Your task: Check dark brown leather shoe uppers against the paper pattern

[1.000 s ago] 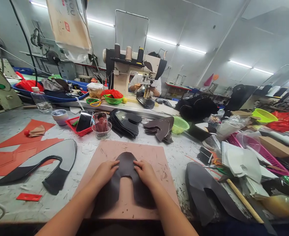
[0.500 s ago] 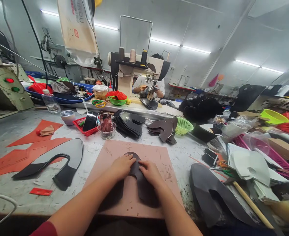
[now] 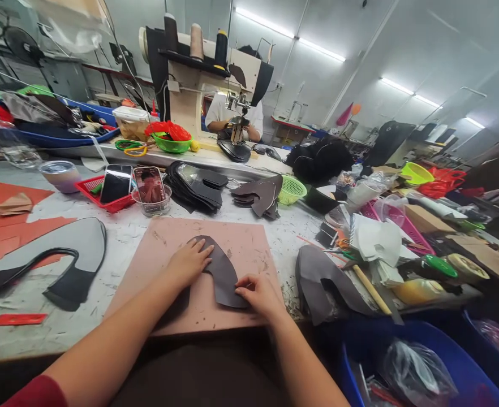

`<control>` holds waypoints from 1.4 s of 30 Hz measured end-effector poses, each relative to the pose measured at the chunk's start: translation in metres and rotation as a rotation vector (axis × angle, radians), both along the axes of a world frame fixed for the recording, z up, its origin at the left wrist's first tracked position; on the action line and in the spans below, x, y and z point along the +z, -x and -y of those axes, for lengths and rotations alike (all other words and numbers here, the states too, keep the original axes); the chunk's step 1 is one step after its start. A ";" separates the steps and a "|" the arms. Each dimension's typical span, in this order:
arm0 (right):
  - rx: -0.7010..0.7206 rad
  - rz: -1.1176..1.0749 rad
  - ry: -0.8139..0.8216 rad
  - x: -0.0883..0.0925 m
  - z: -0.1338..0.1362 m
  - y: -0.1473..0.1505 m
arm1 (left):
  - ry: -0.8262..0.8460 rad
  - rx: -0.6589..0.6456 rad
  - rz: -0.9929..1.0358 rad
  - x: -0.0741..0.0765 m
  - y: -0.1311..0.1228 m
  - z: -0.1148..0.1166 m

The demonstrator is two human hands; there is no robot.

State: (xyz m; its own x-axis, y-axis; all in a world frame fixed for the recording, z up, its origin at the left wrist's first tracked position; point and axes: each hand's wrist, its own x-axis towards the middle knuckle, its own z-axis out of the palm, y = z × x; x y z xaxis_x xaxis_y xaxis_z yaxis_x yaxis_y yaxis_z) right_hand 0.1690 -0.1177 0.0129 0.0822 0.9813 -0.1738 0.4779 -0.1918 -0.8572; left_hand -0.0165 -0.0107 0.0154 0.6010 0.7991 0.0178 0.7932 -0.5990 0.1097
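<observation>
A dark grey U-shaped shoe upper piece lies on the pink board before me. My left hand rests open and flat over its curved top, fingers spread. At the piece's right edge, my right hand pinches the rim between thumb and fingers. The left leg of the piece is partly hidden under my left forearm. A stack of similar dark pieces sits right of the board, and a grey-and-black upper lies to the left.
Behind the board stand black piece stacks, brown pieces, a phone and a red basket. A wooden stick lies at right, above a blue bin. Beyond, a person works at a sewing machine.
My right hand has slid down the piece's right side to pinch its edge. My left hand stays on the top. The view has turned right and down, showing the blue bin.
</observation>
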 end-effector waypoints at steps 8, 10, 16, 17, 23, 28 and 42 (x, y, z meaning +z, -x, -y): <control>0.043 0.100 -0.081 -0.005 0.000 0.000 | 0.003 0.054 -0.040 0.002 -0.004 0.007; 0.064 0.135 -0.090 -0.004 0.001 0.000 | 0.021 0.047 -0.061 0.005 -0.005 0.009; 0.164 0.247 -0.075 0.004 0.001 -0.002 | 0.091 0.020 -0.087 0.009 -0.007 0.009; 0.184 0.291 -0.087 0.005 0.001 -0.002 | 0.097 0.011 -0.084 0.009 -0.007 0.009; 0.378 0.540 -0.246 -0.001 0.015 -0.004 | 0.140 -0.046 -0.112 0.013 -0.010 -0.003; 0.603 0.527 -0.257 0.007 0.031 -0.004 | 0.108 -0.163 -0.141 0.022 0.001 -0.018; 0.410 0.408 -0.333 -0.003 -0.091 0.072 | -0.161 -0.243 0.040 -0.008 0.038 0.004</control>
State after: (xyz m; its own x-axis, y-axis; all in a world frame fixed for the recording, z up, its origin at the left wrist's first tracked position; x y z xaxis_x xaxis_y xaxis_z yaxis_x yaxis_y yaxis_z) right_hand 0.0972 -0.0268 0.0096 -0.3143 0.9429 0.1100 0.7543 0.3184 -0.5742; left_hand -0.0543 -0.0144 0.0075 0.7706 0.6169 0.1601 0.6215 -0.7830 0.0261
